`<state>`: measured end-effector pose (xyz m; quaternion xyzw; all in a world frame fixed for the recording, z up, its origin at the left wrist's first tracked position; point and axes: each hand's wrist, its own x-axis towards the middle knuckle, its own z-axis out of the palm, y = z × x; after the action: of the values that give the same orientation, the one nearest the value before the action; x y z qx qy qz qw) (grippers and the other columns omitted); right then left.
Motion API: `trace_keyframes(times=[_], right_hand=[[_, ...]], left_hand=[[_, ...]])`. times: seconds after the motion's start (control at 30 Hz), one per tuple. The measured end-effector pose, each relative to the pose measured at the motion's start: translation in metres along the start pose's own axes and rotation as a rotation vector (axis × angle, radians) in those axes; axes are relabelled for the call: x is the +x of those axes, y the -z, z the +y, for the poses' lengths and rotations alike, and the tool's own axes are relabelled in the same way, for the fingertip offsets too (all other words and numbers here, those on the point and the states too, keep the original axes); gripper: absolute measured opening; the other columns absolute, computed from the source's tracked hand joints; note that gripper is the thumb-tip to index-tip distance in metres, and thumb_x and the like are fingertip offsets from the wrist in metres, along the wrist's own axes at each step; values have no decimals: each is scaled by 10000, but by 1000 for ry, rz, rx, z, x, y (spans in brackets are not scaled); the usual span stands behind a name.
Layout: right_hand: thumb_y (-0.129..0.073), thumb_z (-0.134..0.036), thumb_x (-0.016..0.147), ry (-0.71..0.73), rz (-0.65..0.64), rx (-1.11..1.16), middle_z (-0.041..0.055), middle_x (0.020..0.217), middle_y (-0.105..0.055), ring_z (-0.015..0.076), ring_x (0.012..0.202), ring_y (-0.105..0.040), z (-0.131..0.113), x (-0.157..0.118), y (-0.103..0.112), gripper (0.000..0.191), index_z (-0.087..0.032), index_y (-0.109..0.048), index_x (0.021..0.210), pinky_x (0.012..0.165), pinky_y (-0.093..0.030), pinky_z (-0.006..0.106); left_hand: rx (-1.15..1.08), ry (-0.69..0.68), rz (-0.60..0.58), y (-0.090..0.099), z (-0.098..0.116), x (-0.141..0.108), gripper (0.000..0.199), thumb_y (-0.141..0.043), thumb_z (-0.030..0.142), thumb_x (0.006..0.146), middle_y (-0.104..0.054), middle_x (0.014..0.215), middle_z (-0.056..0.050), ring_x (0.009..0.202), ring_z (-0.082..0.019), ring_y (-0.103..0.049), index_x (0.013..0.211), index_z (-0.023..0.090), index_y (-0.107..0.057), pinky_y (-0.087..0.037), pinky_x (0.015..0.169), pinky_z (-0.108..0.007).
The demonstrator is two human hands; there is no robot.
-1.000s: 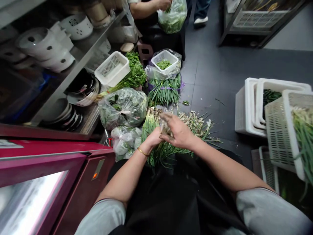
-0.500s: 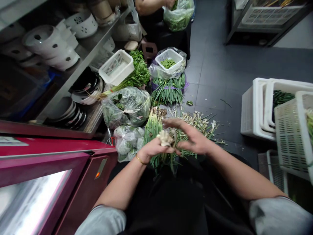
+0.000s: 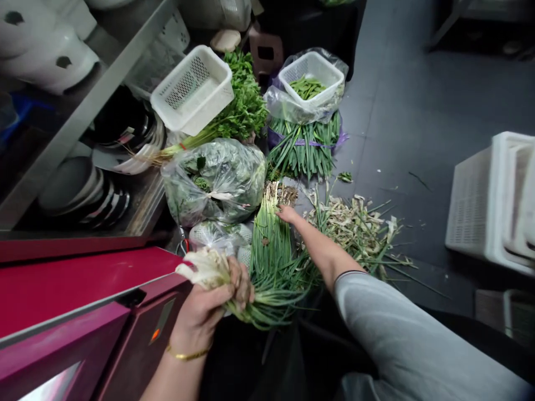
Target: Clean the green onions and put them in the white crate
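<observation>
My left hand (image 3: 215, 301) is closed around a bunch of spring onions (image 3: 267, 303), their pale root ends pointing left and the green tops trailing right. My right hand (image 3: 287, 214) stretches forward to a pile of spring onions (image 3: 271, 228) on the floor. Its fingers look slightly apart against the pale stems near the roots; my hand partly hides them. To the right of that pile lies a heap of peeled skins and trimmings (image 3: 351, 223).
Left of the pile are a clear bag of leafy greens (image 3: 217, 178) and a bag of net-wrapped round produce (image 3: 219, 234). Farther off stand a white basket (image 3: 194, 120), a basket of green pods (image 3: 311, 61) and tied green leaves (image 3: 303, 147). A shelf with dishes (image 3: 71, 184) borders the left; white crates (image 3: 468, 206) stand right.
My hands were together around the pale onion ends; now they are apart. The left has moved left with the bunch, and the right has reached forward to the pile. The view has shifted closer.
</observation>
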<state>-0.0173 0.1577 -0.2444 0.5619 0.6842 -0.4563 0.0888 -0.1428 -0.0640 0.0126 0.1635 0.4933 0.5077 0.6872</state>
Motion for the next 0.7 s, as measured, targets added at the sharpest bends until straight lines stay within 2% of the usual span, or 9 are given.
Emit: trace_keyframes(times=[0.07, 0.13, 0.2, 0.27, 0.37, 0.47, 0.57, 0.7], right_hand=[[-632, -260, 856, -73, -8, 20, 197, 1328, -578, 275, 1235, -553, -5, 21, -27, 475, -121, -539, 1301, 1000, -424, 327], [-603, -249, 866, -163, 4, 46, 255, 1307, -570, 301, 1208, -569, -6, 31, -45, 500, -71, -495, 1321, 978, -443, 370], [-586, -203, 853, -229, 24, 77, 285, 1263, -584, 318, 1166, -591, -3, 30, -55, 464, -43, -511, 1283, 945, -462, 396], [-613, -152, 804, -229, 44, 118, 254, 1209, -624, 307, 1130, -609, 2, 22, -54, 391, -68, -582, 1185, 923, -474, 372], [-674, -125, 720, -134, 91, 209, 150, 1071, -694, 242, 1019, -646, 12, -4, -30, 290, -119, -647, 1009, 859, -493, 290], [-680, -137, 691, -37, 146, 333, 77, 883, -703, 158, 763, -647, 21, -46, 13, 223, -121, -639, 910, 700, -512, 242], [-657, -167, 694, 40, 194, 451, 25, 755, -662, 102, 584, -568, 25, -100, 49, 197, -124, -613, 882, 557, -481, 214], [-663, -155, 643, 118, 226, 545, -8, 629, -603, 85, 499, -504, 19, -165, 69, 153, -127, -600, 780, 492, -444, 208]], left_hand=[[-31, 12, 5, 2, 3, 2, 304, -798, 436, 600, -435, 483, 23, 399, -128, -398, 633, 244, -564, -374, 504, -349], [-34, 6, 80, 3, 6, 5, 284, -787, 435, 622, -415, 495, 28, 416, -123, -375, 663, 250, -575, -355, 487, -333], [-10, -9, 174, 3, 9, 8, 276, -775, 436, 640, -410, 520, 30, 435, -115, -354, 693, 248, -580, -337, 473, -314], [5, -26, 223, 3, 10, 12, 280, -773, 429, 648, -407, 519, 38, 436, -102, -344, 716, 235, -583, -328, 465, -295], [-28, -52, 223, 3, 9, 16, 285, -787, 387, 649, -407, 482, 59, 415, -73, -352, 754, 195, -606, -336, 458, -257], [-50, -91, 256, -3, 7, 21, 316, -815, 334, 618, -481, 500, 54, 403, -51, -390, 778, 147, -617, -350, 445, -224], [-39, -121, 298, -19, 0, 30, 376, -853, 300, 536, -543, 529, 40, 391, -45, -420, 750, 124, -599, -362, 425, -211], [48, -184, 313, -46, -18, 46, 391, -864, 282, 455, -587, 555, 16, 426, -65, -470, 694, 112, -605, -347, 408, -209]])
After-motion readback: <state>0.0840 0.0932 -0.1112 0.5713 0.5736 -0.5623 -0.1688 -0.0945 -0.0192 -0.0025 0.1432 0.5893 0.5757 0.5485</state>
